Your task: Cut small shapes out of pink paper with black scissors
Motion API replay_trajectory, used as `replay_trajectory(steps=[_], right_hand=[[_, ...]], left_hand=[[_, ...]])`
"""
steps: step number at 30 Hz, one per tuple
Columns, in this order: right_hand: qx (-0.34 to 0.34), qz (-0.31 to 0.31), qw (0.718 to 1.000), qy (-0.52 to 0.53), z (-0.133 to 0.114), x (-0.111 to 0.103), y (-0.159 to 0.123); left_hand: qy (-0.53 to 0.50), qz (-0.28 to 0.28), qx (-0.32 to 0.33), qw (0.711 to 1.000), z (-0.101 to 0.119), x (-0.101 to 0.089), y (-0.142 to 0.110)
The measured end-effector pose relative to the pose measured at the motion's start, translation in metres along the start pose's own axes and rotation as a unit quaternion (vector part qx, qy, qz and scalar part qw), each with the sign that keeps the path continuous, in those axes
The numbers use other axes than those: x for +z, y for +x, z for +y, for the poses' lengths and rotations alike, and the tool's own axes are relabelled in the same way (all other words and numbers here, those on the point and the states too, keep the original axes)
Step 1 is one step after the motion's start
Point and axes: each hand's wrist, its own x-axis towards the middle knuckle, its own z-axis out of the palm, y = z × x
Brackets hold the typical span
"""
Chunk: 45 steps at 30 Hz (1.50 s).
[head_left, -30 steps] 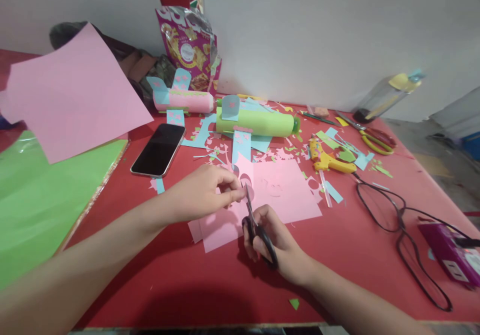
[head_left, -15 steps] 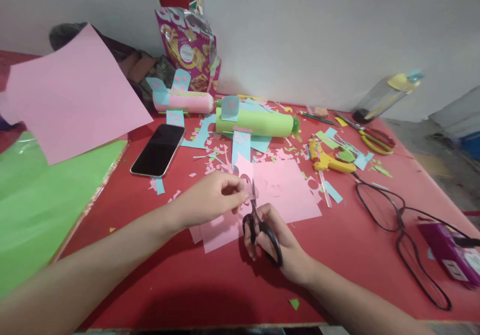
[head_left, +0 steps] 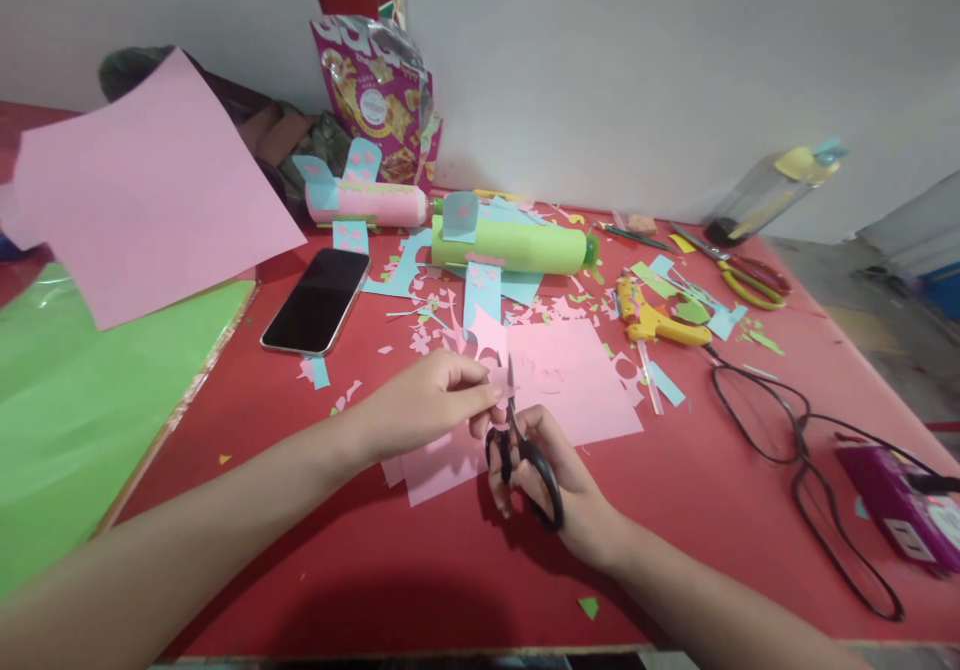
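Between the thumb and fingers of my left hand (head_left: 442, 400) is a small piece of pink paper (head_left: 501, 380). My right hand (head_left: 562, 485) grips black-handled scissors (head_left: 541, 480) by their finger loops, with the blades pointing away from me, a little apart and at the paper piece. Beneath both hands lie pink paper sheets (head_left: 577, 380) on the red table. Just beyond stands a lime-green paper-wrapped tube (head_left: 517, 247) lying on its side with light-blue paper fins (head_left: 482, 295). Pink and green paper scraps (head_left: 555, 310) are scattered around it.
Left of my hands lie a phone (head_left: 319, 300) and a large pink sheet (head_left: 150, 190). A pink tube with fins (head_left: 375, 204) lies behind. To the right are a yellow glue gun (head_left: 660, 325), its cable (head_left: 799, 430), yellow-and-red-handled scissors (head_left: 750, 280) and a purple box (head_left: 900, 510).
My left hand has shifted slightly right and down with the paper piece. The scissors' blades are spread a bit wider; my right hand has hardly moved.
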Motion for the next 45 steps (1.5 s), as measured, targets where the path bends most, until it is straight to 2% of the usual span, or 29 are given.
replay_trajectory(steps=[22, 36, 45], right_hand=[[-0.006, 0.019, 1.0, -0.01, 0.0024, 0.0019, 0.0], [0.003, 0.032, 0.999, -0.026, 0.0011, 0.0026, -0.0018], [-0.017, 0.012, 1.0, -0.021, 0.0041, 0.0003, -0.0006]], left_hand=[[-0.055, -0.012, 0.004, 0.998, -0.0093, 0.008, 0.0045], [0.003, 0.022, 0.021, 1.0, -0.0049, 0.0021, 0.0017], [0.027, 0.016, 0.043, 0.999, -0.0059, 0.0066, 0.0033]])
